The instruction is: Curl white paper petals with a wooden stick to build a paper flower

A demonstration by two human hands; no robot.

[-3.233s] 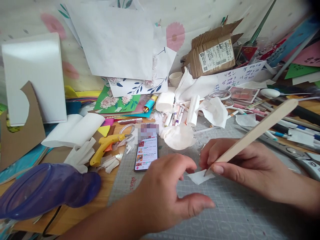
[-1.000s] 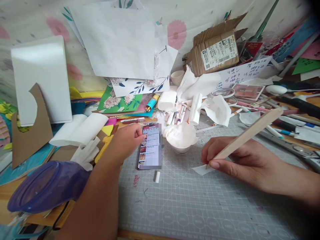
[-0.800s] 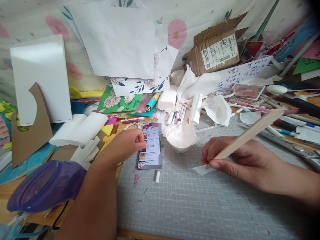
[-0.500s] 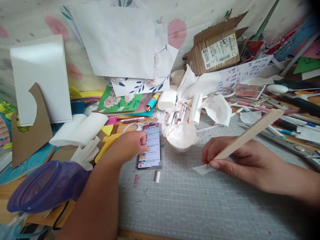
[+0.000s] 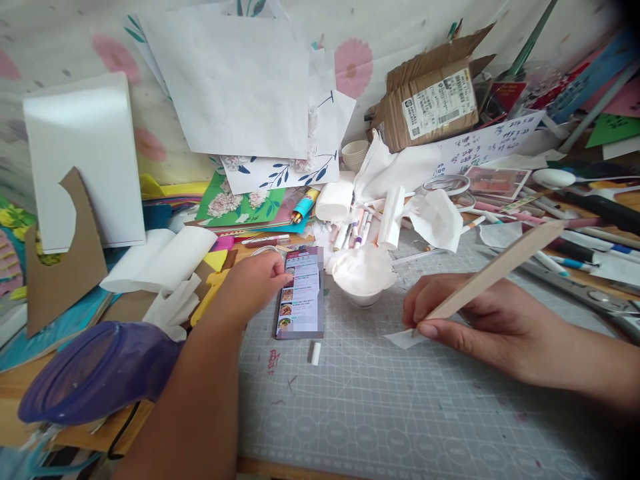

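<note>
Here, right hand [image 5: 485, 327] grips stick [image 5: 500, 270] (left hand [image 5: 256, 283] at phone [image 5: 303, 293]).

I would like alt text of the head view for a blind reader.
A left hand is over the left edge of a phone on a gray mat, while the right hand holds a wooden stick at a white scrap. Between them stands a white bowl; markers, a paper sheet and a cardboard box are behind.

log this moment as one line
left hand: over left edge of phone | right hand: holding wooden stick | white scrap: by stick tip | white bowl: on grey mat
</note>
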